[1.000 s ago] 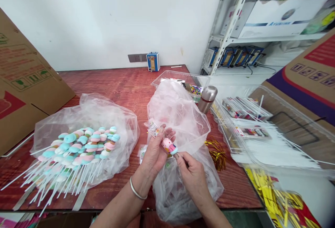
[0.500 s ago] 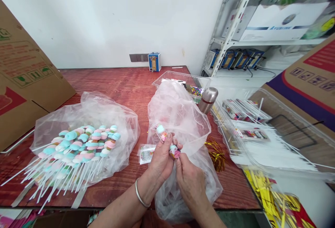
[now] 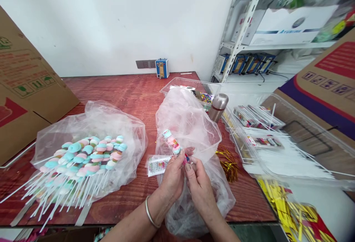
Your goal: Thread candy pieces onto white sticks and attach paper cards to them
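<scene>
My left hand (image 3: 172, 177) is closed on a pastel marshmallow skewer (image 3: 172, 143) in a clear wrapper, which points up and left from my fingers. My right hand (image 3: 200, 185) pinches the skewer's lower end, fingertips against those of the left. Both hands are over a crumpled clear plastic bag (image 3: 191, 131) in the middle of the red wooden table (image 3: 133, 90). A small printed label packet (image 3: 156, 165) lies flat just left of my hands. On a clear plastic sheet to the left is a pile of finished marshmallow skewers (image 3: 88, 155) with white sticks.
A brown carton (image 3: 24, 86) leans at the left. A metal flask (image 3: 217, 107) and a clear tray (image 3: 191, 86) stand behind the bag. Gold twist ties (image 3: 227, 162) lie to the right, beside a clear bin (image 3: 277, 142) of white sticks. Shelving (image 3: 271, 31) stands at the back right.
The candy has slid further up through my left hand and now sticks out as a longer wrapped skewer. My right hand moved up to meet the left at its base.
</scene>
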### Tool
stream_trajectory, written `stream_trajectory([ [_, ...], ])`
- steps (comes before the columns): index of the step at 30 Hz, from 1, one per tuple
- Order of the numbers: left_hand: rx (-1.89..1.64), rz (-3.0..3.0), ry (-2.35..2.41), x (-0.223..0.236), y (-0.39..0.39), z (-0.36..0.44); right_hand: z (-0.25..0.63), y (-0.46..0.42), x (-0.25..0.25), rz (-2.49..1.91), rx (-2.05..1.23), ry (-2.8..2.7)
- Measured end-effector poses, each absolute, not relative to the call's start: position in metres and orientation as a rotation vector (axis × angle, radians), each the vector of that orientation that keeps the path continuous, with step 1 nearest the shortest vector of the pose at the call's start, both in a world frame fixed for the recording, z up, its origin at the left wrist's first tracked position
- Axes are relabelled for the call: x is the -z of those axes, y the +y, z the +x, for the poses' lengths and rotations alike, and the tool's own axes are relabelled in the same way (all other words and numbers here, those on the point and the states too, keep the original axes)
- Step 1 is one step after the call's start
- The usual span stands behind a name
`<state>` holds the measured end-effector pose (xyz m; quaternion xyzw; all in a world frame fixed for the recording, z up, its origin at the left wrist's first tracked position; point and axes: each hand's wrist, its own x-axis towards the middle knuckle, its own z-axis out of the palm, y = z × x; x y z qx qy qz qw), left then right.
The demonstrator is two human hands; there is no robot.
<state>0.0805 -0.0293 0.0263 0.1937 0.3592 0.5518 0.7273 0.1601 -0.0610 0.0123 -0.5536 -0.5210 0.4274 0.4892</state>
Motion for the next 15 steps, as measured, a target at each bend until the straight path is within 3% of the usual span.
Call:
stream_trajectory([
  [10, -1.085, 0.632, 0.728, -0.032, -0.037, 0.075, 0.164, -0.059, -0.005, -1.097, -1.496, -0.726],
  [12, -1.076, 0.622, 0.763, -0.034, -0.035, 0.072, 0.164, -0.06, -0.017, -1.183, -1.447, -0.913],
  [15, -1.165, 0.544, 0.791, -0.035, -0.03, 0.065, 0.17, -0.068, -0.051, -1.368, -1.025, -1.395],
])
